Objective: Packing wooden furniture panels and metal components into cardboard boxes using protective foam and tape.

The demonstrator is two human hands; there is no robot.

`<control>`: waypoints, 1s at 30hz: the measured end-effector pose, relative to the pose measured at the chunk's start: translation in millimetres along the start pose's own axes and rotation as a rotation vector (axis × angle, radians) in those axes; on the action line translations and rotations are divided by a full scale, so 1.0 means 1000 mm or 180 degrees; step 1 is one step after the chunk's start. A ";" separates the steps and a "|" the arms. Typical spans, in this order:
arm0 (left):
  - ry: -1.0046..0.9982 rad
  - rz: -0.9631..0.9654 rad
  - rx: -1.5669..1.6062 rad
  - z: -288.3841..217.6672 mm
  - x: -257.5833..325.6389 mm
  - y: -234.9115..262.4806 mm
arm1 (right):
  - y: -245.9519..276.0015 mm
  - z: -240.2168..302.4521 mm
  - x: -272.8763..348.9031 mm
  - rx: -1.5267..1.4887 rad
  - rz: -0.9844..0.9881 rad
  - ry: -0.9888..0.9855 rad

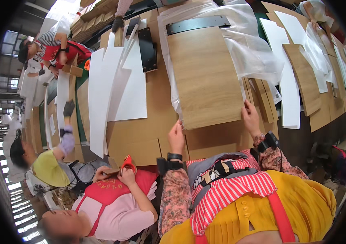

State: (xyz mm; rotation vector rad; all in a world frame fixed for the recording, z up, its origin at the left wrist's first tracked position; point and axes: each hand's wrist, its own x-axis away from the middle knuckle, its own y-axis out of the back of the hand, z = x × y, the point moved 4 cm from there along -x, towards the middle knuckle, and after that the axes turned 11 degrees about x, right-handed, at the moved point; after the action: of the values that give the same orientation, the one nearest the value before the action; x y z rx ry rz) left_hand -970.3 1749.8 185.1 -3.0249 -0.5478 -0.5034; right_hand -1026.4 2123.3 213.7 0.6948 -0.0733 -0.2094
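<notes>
Yellow top (305,199), hands (176,138) (251,118) at wood-grain panel (205,77), gold lettering (108,188) on red apron (112,197)

The only view was taken by the left one of two cameras on the person's head. It looked down and forward, past the yellow top (230,207), to the left hand (177,138) and right hand (251,118), quite near, above the near edge of the cardboard sheet (134,138). The lens (a fisheye) also reached widely to both sides.
</notes>
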 end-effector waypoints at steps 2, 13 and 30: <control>-0.1502 -0.0586 -0.0698 0.019 0.025 -0.005 | -0.011 0.014 0.015 0.0456 -0.0046 0.0682; -0.0899 -0.0549 -0.0598 0.026 0.037 -0.038 | -0.003 -0.009 0.014 -0.0168 -0.0095 0.0300; -0.1238 -0.0759 -0.1893 0.017 0.027 -0.024 | 0.026 -0.009 0.012 0.0742 0.0354 0.1315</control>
State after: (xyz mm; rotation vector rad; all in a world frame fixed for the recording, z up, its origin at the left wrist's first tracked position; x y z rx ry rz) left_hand -949.8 1782.4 177.0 -3.6802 -0.9313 -0.0744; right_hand -1008.9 2145.8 223.5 0.9511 0.2620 0.0535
